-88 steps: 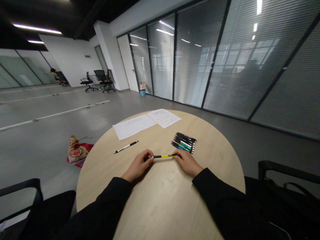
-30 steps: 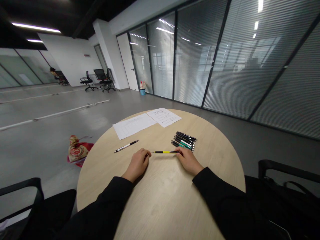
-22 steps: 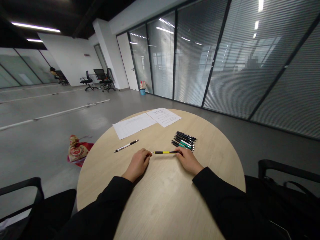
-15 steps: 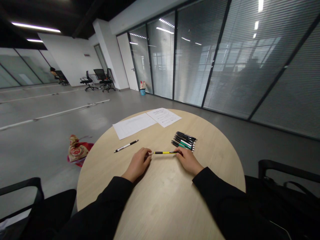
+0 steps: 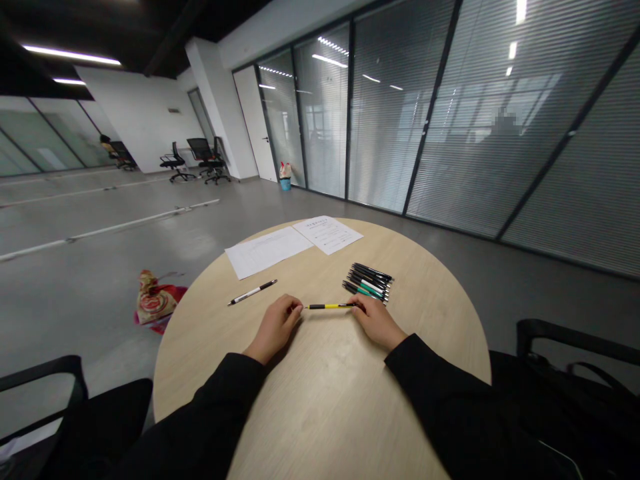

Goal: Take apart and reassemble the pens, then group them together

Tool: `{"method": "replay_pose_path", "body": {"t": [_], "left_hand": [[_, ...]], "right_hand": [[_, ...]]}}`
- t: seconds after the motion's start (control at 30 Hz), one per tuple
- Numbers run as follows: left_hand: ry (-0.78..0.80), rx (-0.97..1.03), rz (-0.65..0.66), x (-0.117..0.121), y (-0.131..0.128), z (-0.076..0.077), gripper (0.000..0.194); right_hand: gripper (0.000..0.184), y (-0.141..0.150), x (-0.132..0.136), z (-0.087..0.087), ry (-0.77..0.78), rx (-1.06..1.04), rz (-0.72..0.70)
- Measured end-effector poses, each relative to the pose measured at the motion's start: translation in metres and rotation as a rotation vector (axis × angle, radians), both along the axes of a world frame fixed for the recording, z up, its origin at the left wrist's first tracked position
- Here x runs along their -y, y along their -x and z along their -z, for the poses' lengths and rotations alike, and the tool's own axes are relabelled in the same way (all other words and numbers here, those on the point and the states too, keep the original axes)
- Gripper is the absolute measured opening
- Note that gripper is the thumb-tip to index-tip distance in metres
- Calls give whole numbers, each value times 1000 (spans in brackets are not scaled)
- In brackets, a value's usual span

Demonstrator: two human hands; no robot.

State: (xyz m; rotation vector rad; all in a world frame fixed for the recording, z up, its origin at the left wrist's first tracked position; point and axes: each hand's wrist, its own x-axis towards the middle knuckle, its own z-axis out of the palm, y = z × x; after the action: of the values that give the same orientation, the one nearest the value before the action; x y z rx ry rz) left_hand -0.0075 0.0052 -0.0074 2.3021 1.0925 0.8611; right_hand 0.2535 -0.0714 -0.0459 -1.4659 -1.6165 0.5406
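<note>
A yellow and black pen [image 5: 331, 307] is held level, a little above the table, by its right end in the closed fingers of my right hand [image 5: 379, 323]. Its thin tip points left, at the fingertips of my left hand [image 5: 275, 325]. The left fingers are pinched together at that tip; whether they grip it or some small part is too small to tell. Just beyond my right hand lies a row of several pens [image 5: 369, 280], mostly black, some with green or white barrels. A white and black pen [image 5: 253, 292] rests alone beyond my left hand.
Two printed paper sheets [image 5: 270, 251] [image 5: 329, 234] lie at the far edge of the round wooden table [image 5: 320, 413]. Black chairs [image 5: 100, 427] [image 5: 575, 340] flank it on both sides. A red and tan bag [image 5: 156, 301] sits on the floor at left.
My left fingertips have closed up, and the small pale bit showing between them and the pen tip is now mostly hidden. The pen and right hand have hardly moved.
</note>
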Motion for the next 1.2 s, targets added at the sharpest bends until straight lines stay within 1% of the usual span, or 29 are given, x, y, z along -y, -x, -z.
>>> {"method": "replay_pose_path", "body": {"t": [0.2, 0.37, 0.47, 0.57, 0.67, 0.8, 0.93, 1.1, 1.2], "left_hand": [[114, 102, -79, -5, 3, 1, 25], [227, 262, -151, -15, 9, 6, 30], [249, 351, -212, -21, 13, 8, 31], [263, 383, -269, -24, 18, 7, 32], [245, 412, -324, -27, 21, 5, 30], [217, 425, -364, -28, 22, 5, 28], [211, 415, -345, -25, 20, 4, 28], [213, 395, -240, -19, 13, 6, 27], [235, 384, -190, -17, 9, 8, 29]], "right_hand": [[17, 0, 0, 0, -4, -2, 9], [18, 1, 1, -3, -22, -1, 49], [19, 1, 1, -4, -31, 8, 84], [20, 1, 2, -5, -35, 31, 128], [20, 0, 4, -6, -41, 96, 165], [20, 2, 7, -9, -34, 208, 192], [18, 5, 9, -12, 17, 335, 195], [13, 8, 12, -15, 27, 470, 191], [12, 10, 14, -14, 25, 516, 187]]}}
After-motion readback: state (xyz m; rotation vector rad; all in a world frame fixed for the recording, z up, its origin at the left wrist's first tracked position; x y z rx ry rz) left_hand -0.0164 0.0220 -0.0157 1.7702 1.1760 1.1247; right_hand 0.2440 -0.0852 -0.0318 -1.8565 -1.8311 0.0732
